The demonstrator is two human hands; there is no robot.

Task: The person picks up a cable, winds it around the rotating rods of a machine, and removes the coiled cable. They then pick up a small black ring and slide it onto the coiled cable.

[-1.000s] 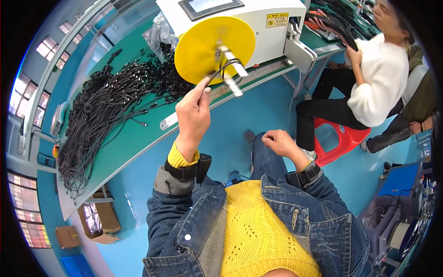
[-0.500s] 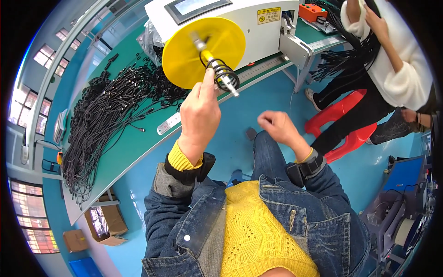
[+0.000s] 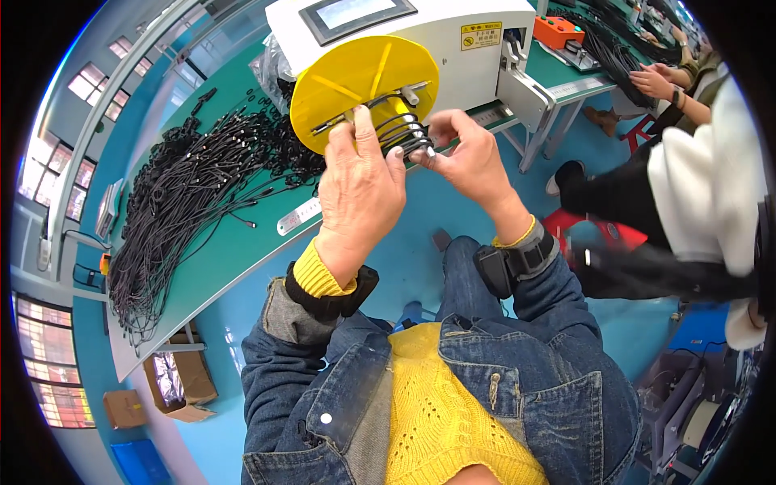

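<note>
Both hands, left hand [image 3: 360, 182] and right hand [image 3: 465, 153], pinch the black cord [image 3: 400, 129] wound on the yellow disc [image 3: 356, 81]; many cords [image 3: 194, 186] wait on the tabletop [image 3: 234, 250].

I'm seeing my left hand [image 3: 360, 190] covering the lower middle of the yellow disc [image 3: 364, 81], so the disc's hub and where the black cable coil [image 3: 400, 129] starts are hidden behind the knuckles. My right hand [image 3: 469, 158] is curling over the coil's right end; I can't tell whether its fingertips are pinching one strand or several. Above both hands, the white machine [image 3: 436, 36] is getting cut off by the top rim. Far right of my right hand, a seated person [image 3: 695, 194] is blurring out and running off the edge. The cable heap [image 3: 186, 186] left of my left hand is too tangled to count.
</note>
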